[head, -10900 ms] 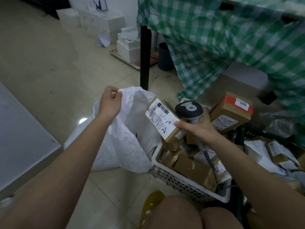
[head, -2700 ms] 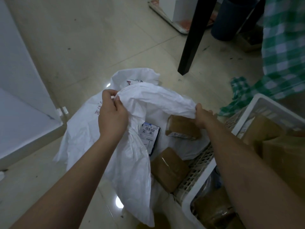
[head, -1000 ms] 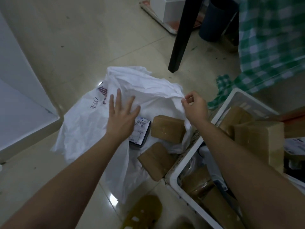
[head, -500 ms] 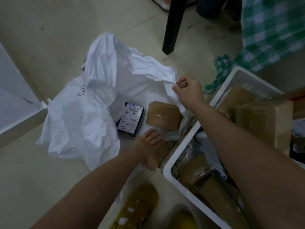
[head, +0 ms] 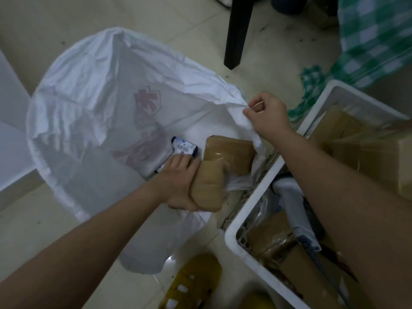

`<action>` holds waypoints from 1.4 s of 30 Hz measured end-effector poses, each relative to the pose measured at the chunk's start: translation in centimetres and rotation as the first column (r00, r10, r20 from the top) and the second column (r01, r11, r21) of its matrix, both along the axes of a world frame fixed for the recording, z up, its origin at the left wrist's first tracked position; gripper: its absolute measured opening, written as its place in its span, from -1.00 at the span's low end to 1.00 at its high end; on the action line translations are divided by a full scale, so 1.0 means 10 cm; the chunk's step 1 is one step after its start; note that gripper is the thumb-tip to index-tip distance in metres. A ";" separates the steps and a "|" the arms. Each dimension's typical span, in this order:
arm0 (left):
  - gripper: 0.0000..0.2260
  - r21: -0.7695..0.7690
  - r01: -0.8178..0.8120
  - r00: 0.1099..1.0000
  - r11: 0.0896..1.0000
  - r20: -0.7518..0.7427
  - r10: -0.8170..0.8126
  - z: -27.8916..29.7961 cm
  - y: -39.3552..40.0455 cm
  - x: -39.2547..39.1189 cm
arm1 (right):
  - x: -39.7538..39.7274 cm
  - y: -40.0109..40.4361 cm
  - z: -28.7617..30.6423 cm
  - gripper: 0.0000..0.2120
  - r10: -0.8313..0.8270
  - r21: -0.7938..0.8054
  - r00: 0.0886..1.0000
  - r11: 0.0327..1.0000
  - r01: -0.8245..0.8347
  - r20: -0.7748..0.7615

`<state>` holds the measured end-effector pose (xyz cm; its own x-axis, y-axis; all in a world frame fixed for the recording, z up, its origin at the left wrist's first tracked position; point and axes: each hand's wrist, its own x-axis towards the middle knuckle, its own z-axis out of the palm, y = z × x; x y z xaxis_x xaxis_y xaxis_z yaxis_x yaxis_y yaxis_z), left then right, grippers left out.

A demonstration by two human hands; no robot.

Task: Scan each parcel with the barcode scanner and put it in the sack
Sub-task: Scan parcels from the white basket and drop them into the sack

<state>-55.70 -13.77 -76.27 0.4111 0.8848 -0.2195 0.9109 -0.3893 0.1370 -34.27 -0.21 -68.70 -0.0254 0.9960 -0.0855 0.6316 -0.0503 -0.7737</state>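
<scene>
At the sack (head: 93, 112) mouth, left hand (head: 178, 186) grip clamps brown parcel (head: 209, 186) lengthwise upright; right hand (head: 266, 113) pinches rim.

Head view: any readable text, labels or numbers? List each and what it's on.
Nothing reads clearly.
White sack: large red printed characters, seen through the fabric, blurred, unreadable.
Dark parcel: white label with print, too blurred to read.
Brown parcel in the left hand: no text visible.
</scene>
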 end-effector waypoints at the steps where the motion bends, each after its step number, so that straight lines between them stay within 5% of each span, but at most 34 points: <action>1: 0.14 0.064 -0.064 0.998 0.996 0.003 0.064 0.04 0.07 -0.05 | 0.00 0.01 0.01 -0.92 -0.013 -0.006 1.000 1.000 0.013 -0.001; 4: 0.12 0.155 -0.262 0.954 0.952 -0.104 0.280 0.16 0.38 -0.11 | -0.04 0.03 0.06 -0.82 -0.047 -0.004 0.997 0.999 0.047 -0.063; 6: 0.09 -0.017 -0.415 0.884 0.909 -0.242 0.399 0.30 0.51 -0.08 | -0.07 0.04 0.06 -0.53 -0.038 -0.065 0.985 0.998 0.027 -0.171; 8: -0.12 -0.003 -0.342 0.886 0.940 -0.335 0.321 0.41 0.53 0.03 | -0.06 0.08 -0.03 -0.22 0.044 -0.239 0.996 0.969 -0.061 -0.078; 10: -0.50 0.301 -0.053 0.883 0.952 -0.432 0.185 0.62 0.38 0.10 | -0.02 0.06 -0.17 -0.13 0.201 -0.482 0.967 0.870 -0.103 0.156; 11: -0.65 0.477 0.061 0.875 0.877 -0.448 0.183 0.71 0.33 0.07 | 0.00 0.04 -0.25 -0.17 0.279 -0.545 0.928 0.832 -0.105 0.248; 14: -0.50 0.798 -0.056 0.873 0.600 -0.252 0.417 1.08 0.40 -0.22 | -0.06 -0.05 -0.40 -0.43 0.351 -0.468 0.834 0.875 -0.129 0.426; 20: -0.03 0.471 -0.545 0.720 0.694 -0.162 0.675 1.17 0.58 -0.60 | -0.18 -0.01 -0.37 -0.13 0.184 -0.364 0.899 0.931 -0.030 0.397; 24: -0.23 0.276 -0.711 0.672 0.647 -0.003 0.740 1.05 0.63 -0.73 | -0.12 0.15 -0.41 -0.05 0.209 -0.403 0.898 0.915 -0.039 0.387; 28: -0.27 0.262 -0.750 0.646 0.607 0.094 0.757 0.96 0.57 -0.99 | -0.07 0.27 -0.59 -0.05 0.262 -0.526 0.863 0.850 0.006 0.432; 34: -0.38 0.302 -0.789 0.597 0.534 0.172 0.784 0.83 0.59 -1.27 | -0.17 0.47 -0.88 -0.43 0.329 -0.567 0.761 0.822 0.061 0.559; 37: -0.60 0.242 -0.873 0.481 0.423 0.289 0.828 0.80 0.56 -1.29 | -0.08 0.47 -1.04 -0.54 0.421 -0.633 0.649 0.765 0.122 0.634; 42: -0.68 0.143 -0.923 0.380 0.356 0.214 0.900 0.72 0.48 -1.38 | -0.06 0.38 -1.03 -0.55 0.432 -0.629 0.675 0.775 0.061 0.598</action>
<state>-69.49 -8.98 -69.12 -0.6721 0.7405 0.0022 0.7131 0.6464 0.2713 -34.88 3.57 -79.00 0.1063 0.7216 -0.6842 0.9922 -0.1225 0.0249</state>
